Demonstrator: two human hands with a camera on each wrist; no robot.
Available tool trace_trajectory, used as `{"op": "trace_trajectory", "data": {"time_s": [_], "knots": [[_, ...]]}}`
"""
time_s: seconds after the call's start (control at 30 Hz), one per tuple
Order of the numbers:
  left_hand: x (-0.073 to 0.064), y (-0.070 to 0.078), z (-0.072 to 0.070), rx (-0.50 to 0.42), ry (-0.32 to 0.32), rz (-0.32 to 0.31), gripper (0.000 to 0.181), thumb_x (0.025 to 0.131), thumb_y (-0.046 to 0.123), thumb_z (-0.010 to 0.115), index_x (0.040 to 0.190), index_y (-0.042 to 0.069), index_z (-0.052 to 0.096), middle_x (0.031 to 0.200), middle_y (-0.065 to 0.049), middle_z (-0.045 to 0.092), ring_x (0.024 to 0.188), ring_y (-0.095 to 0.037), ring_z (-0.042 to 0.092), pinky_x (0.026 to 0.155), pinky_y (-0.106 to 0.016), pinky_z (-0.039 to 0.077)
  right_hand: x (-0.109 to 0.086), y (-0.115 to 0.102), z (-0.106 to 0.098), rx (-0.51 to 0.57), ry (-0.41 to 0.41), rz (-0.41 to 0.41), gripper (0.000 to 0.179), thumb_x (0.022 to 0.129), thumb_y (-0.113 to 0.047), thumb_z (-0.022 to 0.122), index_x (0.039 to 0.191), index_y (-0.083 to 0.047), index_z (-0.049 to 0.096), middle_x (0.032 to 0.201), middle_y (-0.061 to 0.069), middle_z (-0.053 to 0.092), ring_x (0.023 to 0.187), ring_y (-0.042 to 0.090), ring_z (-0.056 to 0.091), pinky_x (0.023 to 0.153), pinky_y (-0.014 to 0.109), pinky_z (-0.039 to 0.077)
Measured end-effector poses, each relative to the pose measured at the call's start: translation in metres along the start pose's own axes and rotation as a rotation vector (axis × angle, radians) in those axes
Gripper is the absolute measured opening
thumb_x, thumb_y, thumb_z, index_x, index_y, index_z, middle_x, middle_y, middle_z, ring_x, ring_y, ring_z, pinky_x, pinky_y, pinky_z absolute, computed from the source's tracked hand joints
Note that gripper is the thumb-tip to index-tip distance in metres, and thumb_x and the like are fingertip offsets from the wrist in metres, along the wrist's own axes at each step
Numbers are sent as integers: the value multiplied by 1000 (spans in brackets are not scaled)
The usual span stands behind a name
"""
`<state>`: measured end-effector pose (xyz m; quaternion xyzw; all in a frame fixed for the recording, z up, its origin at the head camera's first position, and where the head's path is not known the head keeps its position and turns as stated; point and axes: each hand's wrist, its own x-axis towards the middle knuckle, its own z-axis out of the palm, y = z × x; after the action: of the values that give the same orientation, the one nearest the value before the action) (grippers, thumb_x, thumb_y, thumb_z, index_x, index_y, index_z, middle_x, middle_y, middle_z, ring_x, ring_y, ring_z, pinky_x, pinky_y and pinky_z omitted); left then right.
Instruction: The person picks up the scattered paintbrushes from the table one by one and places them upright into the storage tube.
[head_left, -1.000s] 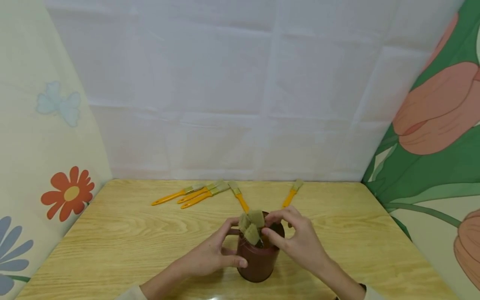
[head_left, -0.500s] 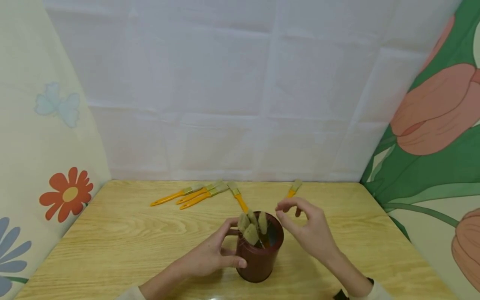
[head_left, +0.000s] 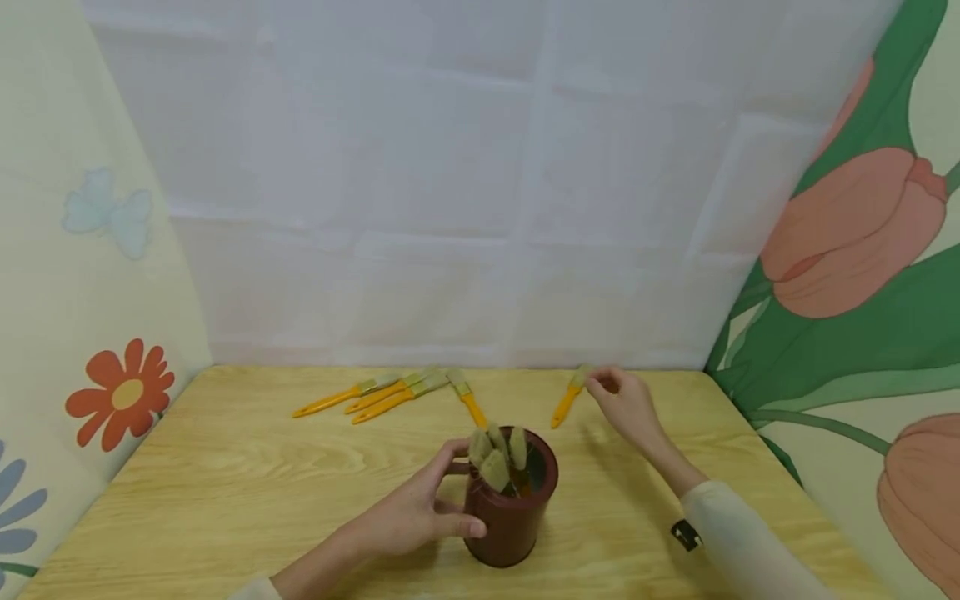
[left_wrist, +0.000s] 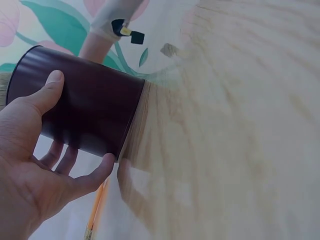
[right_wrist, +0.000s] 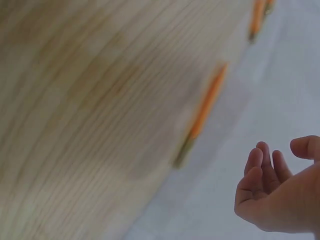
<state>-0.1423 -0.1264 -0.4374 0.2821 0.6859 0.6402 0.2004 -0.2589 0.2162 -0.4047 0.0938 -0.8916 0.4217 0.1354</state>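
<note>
A dark reddish-brown cylindrical pot [head_left: 504, 533] stands upright on the wooden table, with several bristle-up paintbrushes [head_left: 495, 468] inside it. My left hand [head_left: 408, 515] grips the pot's left side; the left wrist view shows the thumb across the wall [left_wrist: 85, 100] and fingers around the other side. Farther back, beside a single orange-handled paintbrush [head_left: 566, 407], is my right hand [head_left: 625, 408], its fingertips close to the bristle end. In the right wrist view the right hand [right_wrist: 277, 192] holds nothing, thumb and fingers apart, and that paintbrush [right_wrist: 206, 110] lies away from it.
Several orange-handled paintbrushes [head_left: 381, 396] lie at the back left of the table [head_left: 225, 483]. Another paintbrush [head_left: 467, 400] lies just behind the pot. A white cloth backdrop [head_left: 390, 183] rises behind the table, and flower-patterned panels [head_left: 840, 233] flank it.
My right hand has left the pot's mouth and moved back and right to the lone paintbrush. One paintbrush it touched now leans in the pot. The left hand keeps its hold.
</note>
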Motion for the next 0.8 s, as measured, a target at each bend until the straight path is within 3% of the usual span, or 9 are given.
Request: {"op": "trace_trajectory", "data": {"time_s": [0.13,0.23,0.37,0.47,0.53,0.8], "knots": [[-2,0,-1,0,-8,-26,82,92,23,80,155,34,29,159,-4,25,138,-36,42,92,-38,55,14,22,5,-51,-68,105,26,101,-22,64,108,1,71,103,15,71,94,29,66,81,45,55],[-2,2,-3,13,1,-36,81,92,25,80,155,35,29,159,-5,25,136,-37,45,91,-36,55,25,32,10,-89,-145,165,29,101,-24,60,102,3,72,94,14,71,80,24,63,70,38,53],[0,1,-3,12,3,-18,80,92,25,79,155,36,30,160,-3,25,143,-36,35,92,-37,55,40,38,19,-131,-219,222,39,100,-23,60,67,-3,62,59,4,56,50,15,46,48,27,39],[0,-2,-2,-9,-6,-3,80,93,22,78,155,35,29,160,-4,23,145,-37,30,92,-39,55,48,40,25,-162,-242,245,50,99,-24,61,52,-14,48,46,-5,38,41,10,31,41,23,29],[-1,-4,0,-13,-3,4,80,93,22,78,155,35,29,159,-4,23,145,-38,30,92,-39,55,53,39,29,-186,-228,236,50,97,-23,62,50,-17,46,44,-7,35,40,9,29,40,22,27],[-2,-5,2,38,30,-6,82,91,26,80,155,39,30,158,0,27,143,-34,33,93,-36,55,68,36,34,-210,-215,299,38,88,-14,72,54,-8,56,45,-4,39,41,11,36,41,22,31]]}}
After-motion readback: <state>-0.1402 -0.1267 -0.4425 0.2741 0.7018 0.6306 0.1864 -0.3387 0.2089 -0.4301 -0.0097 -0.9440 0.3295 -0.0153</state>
